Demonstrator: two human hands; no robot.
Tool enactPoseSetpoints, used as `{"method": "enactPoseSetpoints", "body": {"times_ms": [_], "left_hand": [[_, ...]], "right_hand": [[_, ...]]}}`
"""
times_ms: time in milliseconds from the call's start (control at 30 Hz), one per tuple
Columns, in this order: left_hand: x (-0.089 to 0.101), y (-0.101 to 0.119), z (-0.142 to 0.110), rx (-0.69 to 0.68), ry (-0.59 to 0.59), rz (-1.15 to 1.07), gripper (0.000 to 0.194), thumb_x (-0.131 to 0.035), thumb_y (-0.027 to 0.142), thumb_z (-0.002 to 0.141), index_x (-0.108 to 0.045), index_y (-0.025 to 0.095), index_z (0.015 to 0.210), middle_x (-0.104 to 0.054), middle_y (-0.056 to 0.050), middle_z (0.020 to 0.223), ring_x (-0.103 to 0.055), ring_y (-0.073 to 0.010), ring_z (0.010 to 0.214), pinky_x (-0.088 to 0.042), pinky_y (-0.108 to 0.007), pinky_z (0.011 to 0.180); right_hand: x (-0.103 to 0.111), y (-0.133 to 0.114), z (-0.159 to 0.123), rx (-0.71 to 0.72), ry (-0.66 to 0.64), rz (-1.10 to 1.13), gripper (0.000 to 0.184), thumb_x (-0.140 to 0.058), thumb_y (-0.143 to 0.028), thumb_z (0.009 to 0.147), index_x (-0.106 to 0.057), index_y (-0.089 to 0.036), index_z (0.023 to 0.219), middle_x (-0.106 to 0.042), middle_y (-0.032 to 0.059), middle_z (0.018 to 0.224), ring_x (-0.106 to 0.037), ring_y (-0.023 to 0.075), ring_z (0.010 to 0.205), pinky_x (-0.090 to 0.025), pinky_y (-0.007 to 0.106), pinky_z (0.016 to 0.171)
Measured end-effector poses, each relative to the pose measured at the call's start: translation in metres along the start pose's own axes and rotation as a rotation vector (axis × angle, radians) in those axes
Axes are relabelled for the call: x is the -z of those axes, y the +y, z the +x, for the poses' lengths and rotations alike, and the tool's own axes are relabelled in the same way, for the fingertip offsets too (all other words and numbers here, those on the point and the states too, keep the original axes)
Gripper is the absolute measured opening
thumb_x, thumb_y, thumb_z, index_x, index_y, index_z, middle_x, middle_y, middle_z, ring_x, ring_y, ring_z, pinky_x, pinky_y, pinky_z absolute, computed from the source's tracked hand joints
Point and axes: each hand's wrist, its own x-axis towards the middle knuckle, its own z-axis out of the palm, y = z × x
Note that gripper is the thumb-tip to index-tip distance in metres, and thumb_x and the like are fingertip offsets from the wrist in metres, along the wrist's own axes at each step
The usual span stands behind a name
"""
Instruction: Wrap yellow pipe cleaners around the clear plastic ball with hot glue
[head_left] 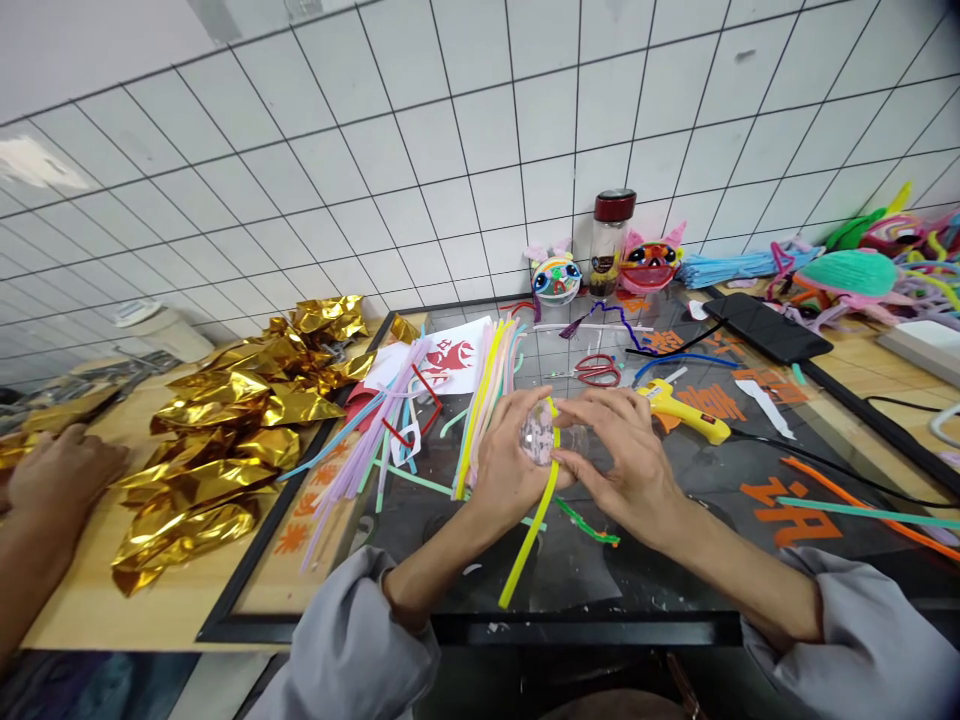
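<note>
Both hands hold a small clear plastic container (537,436), tilted on its side above the dark table mat; its exact kind is partly hidden by fingers. My left hand (504,458) wraps around its rounded end. A yellow pipe cleaner (531,540) runs around the container's middle, its loose tail hanging toward the table's front edge. My right hand (628,462) pinches at the yellow strip with thumb and fingers, from the other side. Just beyond the right hand lies a yellow hot glue gun (688,412). Below the hands rests a short green twisted pipe cleaner (586,522).
Pipe cleaner bundles (491,385) and red-handled scissors (598,371) lie behind the hands. Gold foil (232,410) covers the left, beside another person's hand (64,472). A lidded bottle (609,245) stands by the wall between animal-faced crafts. A phone (772,326) lies right.
</note>
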Motion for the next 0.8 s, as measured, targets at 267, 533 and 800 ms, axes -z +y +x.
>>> {"method": "enactPoseSetpoints", "body": {"times_ms": [267, 533, 800], "left_hand": [[-0.0003, -0.0006, 0.0009, -0.037, -0.003, 0.013, 0.061, -0.075, 0.013, 0.058, -0.061, 0.020, 0.117, -0.061, -0.010, 0.117, -0.060, -0.0282, 0.116, -0.049, -0.044, 0.103], [-0.0026, 0.0003, 0.0008, -0.015, 0.026, -0.003, 0.060, -0.074, 0.014, 0.058, -0.061, 0.020, 0.116, -0.061, -0.010, 0.117, -0.061, -0.0266, 0.114, -0.050, -0.042, 0.101], [-0.0025, -0.0034, 0.0008, -0.017, 0.012, -0.006, 0.061, -0.075, 0.013, 0.058, -0.061, 0.020, 0.117, -0.060, -0.010, 0.120, -0.060, -0.0272, 0.117, -0.048, -0.043, 0.104]], "right_hand": [[-0.0024, -0.0024, 0.0005, 0.044, 0.065, 0.007, 0.037, -0.062, -0.018, 0.091, -0.055, -0.022, 0.127, -0.071, 0.0057, 0.094, -0.065, 0.0244, 0.095, -0.044, 0.042, 0.086], [-0.0028, 0.0015, -0.0004, 0.039, 0.075, -0.005, 0.050, -0.067, -0.020, 0.088, -0.049, -0.022, 0.135, -0.076, 0.0060, 0.100, -0.063, 0.0269, 0.105, -0.041, 0.045, 0.094], [-0.0047, -0.0018, -0.0017, 0.070, 0.095, 0.010, 0.037, -0.064, -0.013, 0.089, -0.056, -0.023, 0.123, -0.074, 0.0019, 0.086, -0.066, 0.0236, 0.090, -0.042, 0.045, 0.090]]}}
